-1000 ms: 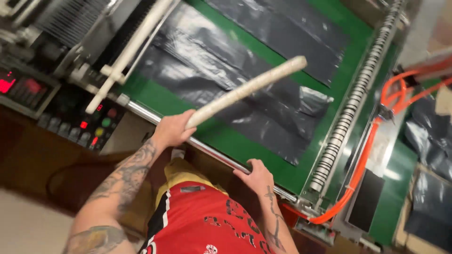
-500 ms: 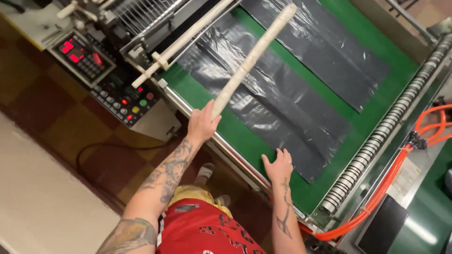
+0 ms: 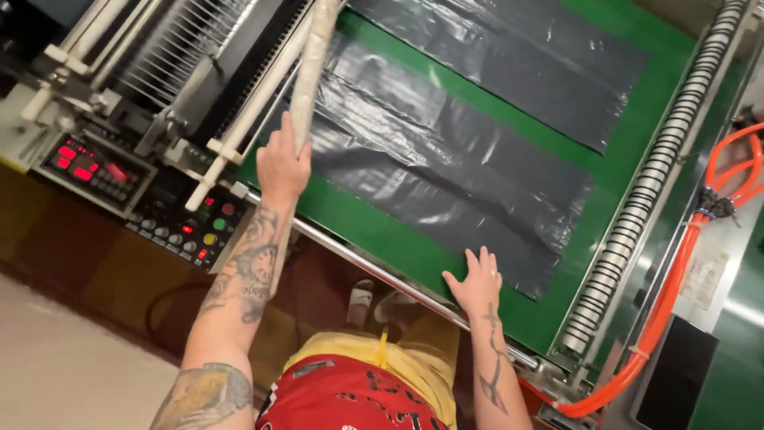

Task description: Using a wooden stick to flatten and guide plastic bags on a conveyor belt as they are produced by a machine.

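Head view: left hand [image 3: 280, 163] grip wrapped around long off-white cardboard tube [image 3: 312, 60], tube slanting up beyond grip, over machine edge. Right hand [image 3: 476, 280] fingers spread flat on green conveyor belt [image 3: 414, 239], just beside black plastic film sheets [image 3: 446, 171]. Step judged: positioning tube. Next move calls for steady aim along white rollers [image 3: 239, 119].

Two dark plastic film sheets [image 3: 446, 151] lie side by side on the green conveyor belt [image 3: 629, 64]. A coiled metal roller [image 3: 652, 183] runs along its right; a control panel with lit buttons [image 3: 135, 195] sits left.
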